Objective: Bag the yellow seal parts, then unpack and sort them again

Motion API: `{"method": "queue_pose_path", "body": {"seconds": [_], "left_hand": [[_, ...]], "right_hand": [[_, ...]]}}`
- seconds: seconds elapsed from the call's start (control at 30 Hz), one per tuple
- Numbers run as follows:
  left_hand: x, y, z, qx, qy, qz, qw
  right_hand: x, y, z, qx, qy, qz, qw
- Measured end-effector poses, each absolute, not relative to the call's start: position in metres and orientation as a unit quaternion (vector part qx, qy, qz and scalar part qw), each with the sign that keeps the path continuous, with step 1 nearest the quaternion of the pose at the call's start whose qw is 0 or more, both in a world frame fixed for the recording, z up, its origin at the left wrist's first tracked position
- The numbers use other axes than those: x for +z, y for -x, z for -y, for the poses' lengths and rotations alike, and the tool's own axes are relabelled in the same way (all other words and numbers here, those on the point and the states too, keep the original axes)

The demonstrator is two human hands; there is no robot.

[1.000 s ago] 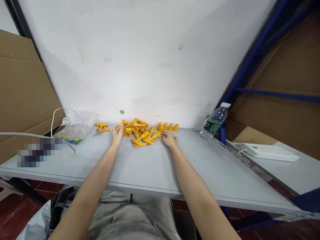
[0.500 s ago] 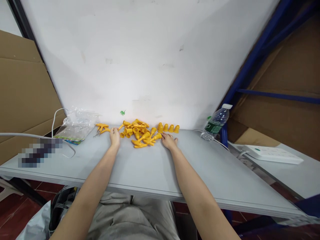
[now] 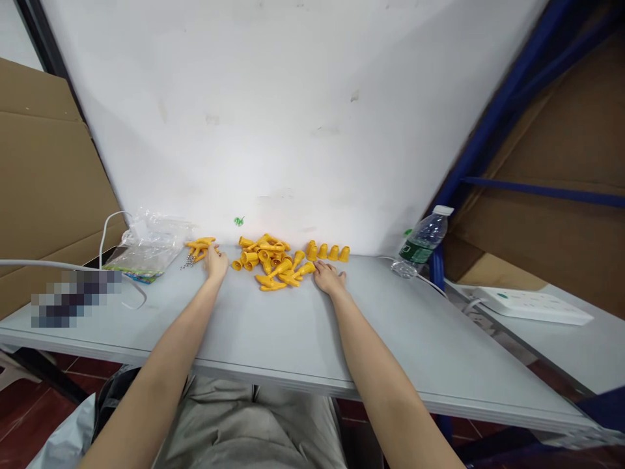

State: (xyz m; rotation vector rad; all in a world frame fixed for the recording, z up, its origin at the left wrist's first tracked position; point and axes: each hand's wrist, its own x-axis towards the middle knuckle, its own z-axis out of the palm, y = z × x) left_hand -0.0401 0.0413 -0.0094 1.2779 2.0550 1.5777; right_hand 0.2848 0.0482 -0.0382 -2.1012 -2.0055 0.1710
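Observation:
A heap of yellow plastic pieces, some with flared hollow ends and some branched, lies against the wall. At its left, my left hand is closed at a smaller group of branched yellow pieces. One branched yellow piece shows at its fingertips; the grip is partly hidden. Small shiny metal parts, perhaps screws, lie beside that group. My right hand rests on the table with fingers stretched out, close to the flared end of a yellow piece. Several yellow cups stand in a row behind it.
Clear plastic bags and a white cable occupy the table's left side. A water bottle leans at the right, near a blue frame. A white power strip sits on the neighbouring surface. The white wall bounds the back.
My left hand has moved left from the main heap to the smaller group, carrying a yellow piece. My right hand stays in nearly the same place.

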Motion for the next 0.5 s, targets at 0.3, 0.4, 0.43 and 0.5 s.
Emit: {"method": "queue_pose_path", "body": {"seconds": [0.3,0.4,0.43,0.5], "left_hand": [[-0.014,0.109,-0.057,0.377,-0.499,-0.778,0.062],[-0.021,0.121,-0.061,0.363,-0.528,-0.764,0.077],[-0.022,0.123,-0.062,0.365,-0.534,-0.759,0.080],[-0.023,0.125,-0.063,0.361,-0.543,-0.754,0.083]], "right_hand": [[-0.035,-0.283,-0.045,0.063,0.721,0.677,0.133],[-0.034,-0.282,-0.043,0.067,0.720,0.677,0.138],[-0.034,-0.282,-0.043,0.069,0.719,0.677,0.138],[-0.033,-0.281,-0.042,0.073,0.721,0.675,0.138]]}}
